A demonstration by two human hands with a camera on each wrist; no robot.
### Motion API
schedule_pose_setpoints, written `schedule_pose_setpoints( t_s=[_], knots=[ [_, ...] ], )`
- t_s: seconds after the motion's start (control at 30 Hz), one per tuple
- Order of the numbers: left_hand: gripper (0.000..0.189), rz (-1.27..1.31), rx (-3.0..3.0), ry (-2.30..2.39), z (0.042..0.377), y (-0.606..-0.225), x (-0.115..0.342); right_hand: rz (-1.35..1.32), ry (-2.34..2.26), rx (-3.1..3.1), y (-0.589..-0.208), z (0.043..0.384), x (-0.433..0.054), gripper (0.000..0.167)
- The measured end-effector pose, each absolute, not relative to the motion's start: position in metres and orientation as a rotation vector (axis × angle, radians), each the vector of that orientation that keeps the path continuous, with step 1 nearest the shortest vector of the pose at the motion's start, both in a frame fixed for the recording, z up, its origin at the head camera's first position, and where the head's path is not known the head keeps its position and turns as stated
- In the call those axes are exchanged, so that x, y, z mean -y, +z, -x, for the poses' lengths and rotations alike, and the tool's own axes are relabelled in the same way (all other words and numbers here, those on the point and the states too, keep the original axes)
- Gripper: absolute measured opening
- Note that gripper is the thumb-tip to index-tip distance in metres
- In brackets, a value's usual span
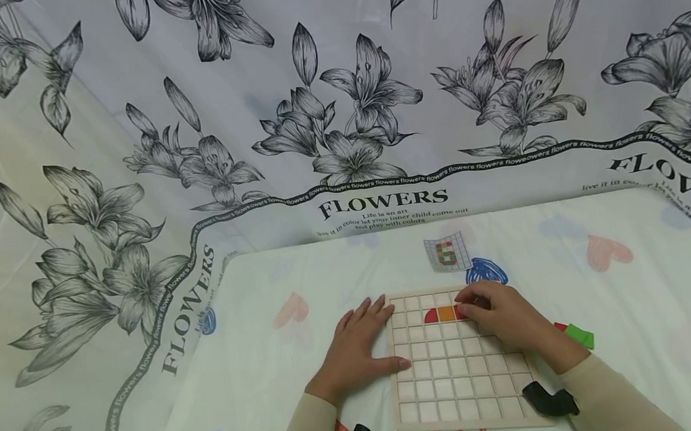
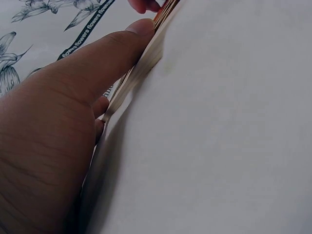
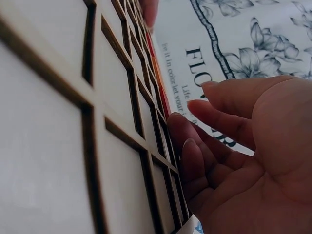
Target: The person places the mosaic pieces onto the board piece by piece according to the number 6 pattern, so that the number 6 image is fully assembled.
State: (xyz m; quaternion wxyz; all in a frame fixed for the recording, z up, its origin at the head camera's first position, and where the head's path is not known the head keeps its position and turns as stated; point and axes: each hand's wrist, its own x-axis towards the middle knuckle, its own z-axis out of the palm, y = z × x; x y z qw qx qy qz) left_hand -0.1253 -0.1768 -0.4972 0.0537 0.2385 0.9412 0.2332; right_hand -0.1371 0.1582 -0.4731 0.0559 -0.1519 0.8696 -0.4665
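Note:
A wooden grid board [image 1: 432,391] lies in front of me. In an upper row sit a red piece with a rounded corner [image 1: 430,316], an orange square [image 1: 447,314] and another red piece [image 1: 461,312], partly covered by fingers. My left hand [image 1: 359,350] rests along the board's left edge, fingers spread and thumb on the frame. Over the row's right end is my right hand [image 1: 505,314], its fingers bent loosely beside the second red piece. In the right wrist view lower fingertips rest at the board near that red piece [image 3: 164,100]; nothing shows between thumb and forefinger.
Beyond the board lies a small card [image 1: 448,253] printed with a coloured pattern on a grid. Green pieces [image 1: 580,337] and a red one [image 1: 560,326] lie beside the right forearm. Something red [image 1: 342,430] shows by the left wrist. A flower-printed cloth [image 1: 367,105] hangs behind.

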Motion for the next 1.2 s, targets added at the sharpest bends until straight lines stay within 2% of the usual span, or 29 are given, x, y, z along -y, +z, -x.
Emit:
schedule_pose_setpoints(
  t_s=[0.43,0.73,1.03,1.2],
  knots=[
    [0.104,-0.742,-2.866,0.68,0.126,-0.496,0.176,0.44,-1.445,-2.62,-0.475,0.141,-0.161,0.018],
    [0.105,-0.741,-2.865,0.663,0.126,-0.497,0.176,0.4,-1.537,-2.543,-0.474,0.141,-0.162,0.032],
    [0.105,-0.747,-2.879,0.647,0.127,-0.499,0.176,0.403,-1.736,-2.423,-0.467,0.144,-0.164,0.038],
    [0.105,-0.747,-2.882,0.655,0.126,-0.498,0.175,0.409,-1.847,-2.321,-0.465,0.142,-0.166,0.048]
  ],
)
